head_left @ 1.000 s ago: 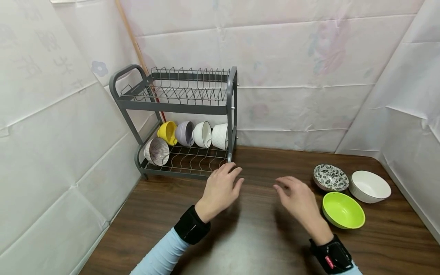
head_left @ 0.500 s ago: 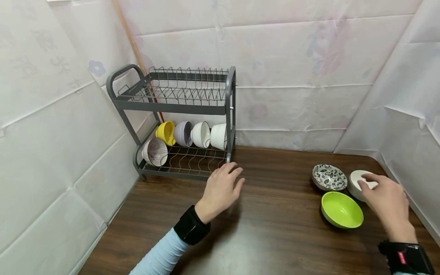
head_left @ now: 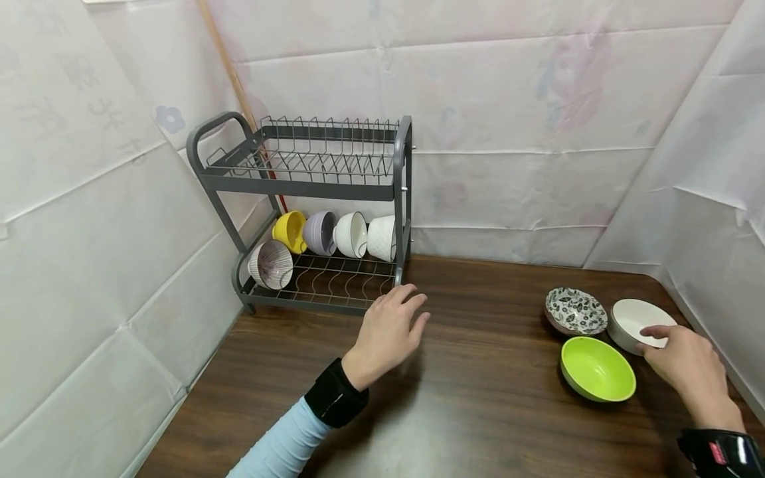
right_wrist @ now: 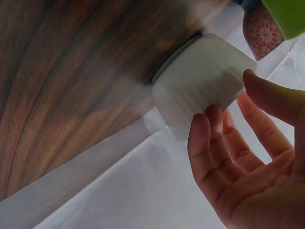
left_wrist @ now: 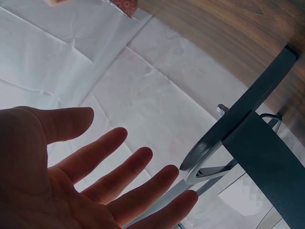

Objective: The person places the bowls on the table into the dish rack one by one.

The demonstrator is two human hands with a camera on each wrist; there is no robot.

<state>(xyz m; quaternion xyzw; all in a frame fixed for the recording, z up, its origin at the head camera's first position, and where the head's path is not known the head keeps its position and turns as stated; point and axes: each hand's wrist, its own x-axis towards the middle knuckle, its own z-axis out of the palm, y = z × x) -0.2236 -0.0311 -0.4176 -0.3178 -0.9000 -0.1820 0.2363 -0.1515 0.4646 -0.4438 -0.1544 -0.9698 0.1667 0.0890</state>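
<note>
My right hand (head_left: 690,368) is at the near right rim of a white bowl (head_left: 633,318), pinching the rim with a finger over the inside and the thumb outside. In the right wrist view the bowl's pale ribbed wall (right_wrist: 200,81) shows, with the thumb tip at its rim. A lime green bowl (head_left: 597,368) and a bowl with a black floral pattern (head_left: 576,311) stand close by. My left hand (head_left: 388,328) hovers with relaxed fingers and holds nothing, near the front right corner of a grey two-tier dish rack (head_left: 299,189).
On the rack's lower tier sit a yellow bowl (head_left: 291,231), a purple-grey bowl (head_left: 319,232), two white bowls (head_left: 350,234) and a streaked bowl (head_left: 271,264). The upper tier has wire slots. White sheeting (head_left: 508,119) hangs behind and beside the wooden table (head_left: 478,425).
The right hand has moved from the middle of the table to the right and down onto the white bowl's rim. The left hand has stayed nearly still by the rack.
</note>
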